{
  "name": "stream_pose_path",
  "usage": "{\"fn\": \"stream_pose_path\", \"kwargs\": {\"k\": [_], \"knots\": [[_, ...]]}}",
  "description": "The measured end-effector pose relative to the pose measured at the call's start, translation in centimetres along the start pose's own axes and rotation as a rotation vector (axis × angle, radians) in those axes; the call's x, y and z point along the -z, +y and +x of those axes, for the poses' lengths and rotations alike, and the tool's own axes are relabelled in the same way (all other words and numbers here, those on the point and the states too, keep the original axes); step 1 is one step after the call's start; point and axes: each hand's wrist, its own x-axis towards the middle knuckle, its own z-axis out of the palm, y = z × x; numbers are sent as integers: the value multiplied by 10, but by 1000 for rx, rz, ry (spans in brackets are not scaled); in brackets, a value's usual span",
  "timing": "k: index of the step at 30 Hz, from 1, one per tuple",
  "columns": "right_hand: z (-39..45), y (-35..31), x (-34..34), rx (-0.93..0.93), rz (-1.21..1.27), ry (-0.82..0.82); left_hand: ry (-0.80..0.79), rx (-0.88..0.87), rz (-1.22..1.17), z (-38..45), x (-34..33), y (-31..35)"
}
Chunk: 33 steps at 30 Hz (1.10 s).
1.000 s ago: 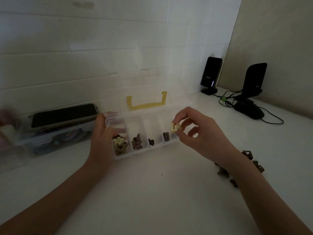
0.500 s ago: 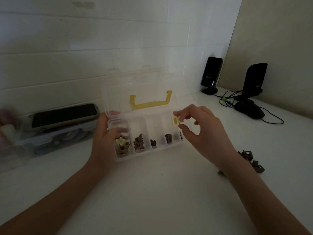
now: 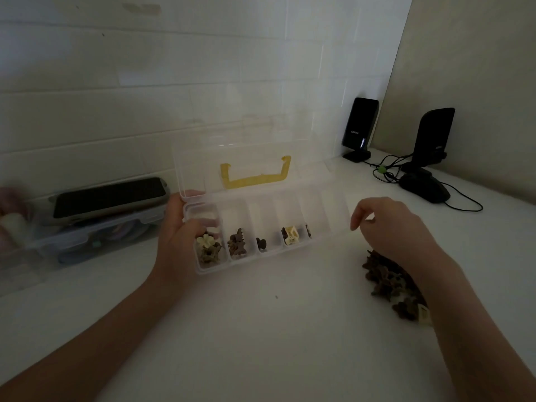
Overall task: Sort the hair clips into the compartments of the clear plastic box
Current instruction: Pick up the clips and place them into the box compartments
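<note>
The left hand (image 3: 185, 242) grips the open box (image 3: 261, 224) by its end, the empty right hand (image 3: 388, 227) hangs loosely curled above the loose clips (image 3: 388, 282) on the bench, so a careless reach could scatter them

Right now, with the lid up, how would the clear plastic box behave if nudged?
The clear plastic box looks light and nearly empty, so it would probably slide. Its raised lid may tip it backward; the left hand gripping its end likely steadies it.

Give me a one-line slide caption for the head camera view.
Left hand steadies the open clear box while the right hand hovers empty beside it, unsorted hair clips waiting.
</note>
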Motion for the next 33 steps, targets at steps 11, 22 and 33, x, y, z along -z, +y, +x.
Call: {"fn": "stream_pose_path", "kwargs": {"k": [11, 22, 33], "knots": [[3, 22, 0, -65, -73, -469, -1, 2, 30, 1, 0, 1], [4, 28, 3, -32, -32, -483, 0, 26, 2, 3, 2, -1], [6, 24, 10, 83, 294, -397, 1, 24, 6, 2, 2, 1]]}}
